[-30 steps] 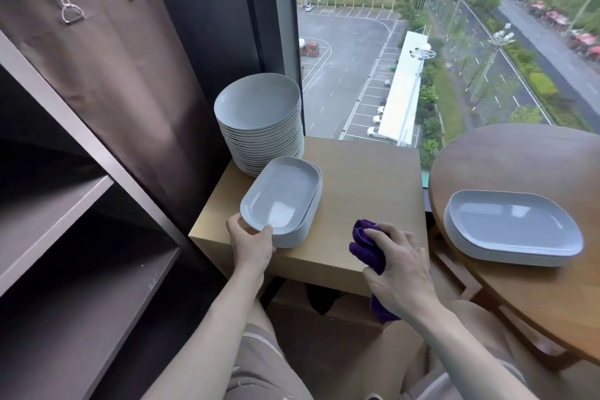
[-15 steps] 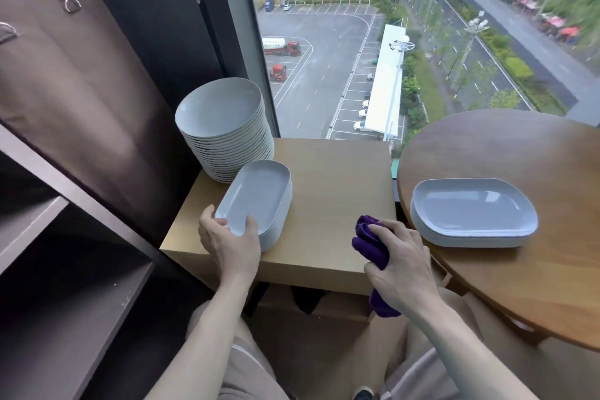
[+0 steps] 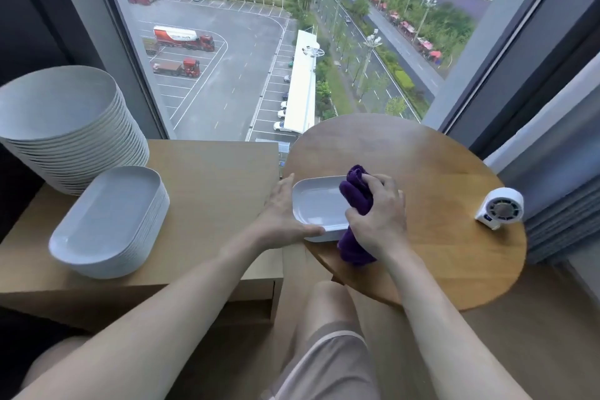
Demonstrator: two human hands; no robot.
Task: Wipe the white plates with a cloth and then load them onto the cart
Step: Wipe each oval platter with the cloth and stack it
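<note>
While the left hand steadies it, a white oblong plate lies on the near left part of the round table, close to that table's edge. This hand wraps the plate's left end: its thumb runs along the near rim and its fingers reach up past the far left corner. The right hand is clamped round a bunched purple cloth. One end of the cloth sticks up above the knuckles and the other hangs below the wrist, over the near rim of the plate. The cloth and the right hand cover the right part of the plate, so that end is hidden, and I cannot tell whether the cloth presses on the surface or sits just above it. The two hands are close together, with only the bare left half of the plate between them.

Farther right on the round table stands a small white fan, well apart from the plate. To the left, a square wooden table carries a stack of oblong plates near its front, and just behind that a taller stack of round plates. Behind both tables a large window looks down on a car park and a road. Bare knees and grey shorts show at the bottom.
</note>
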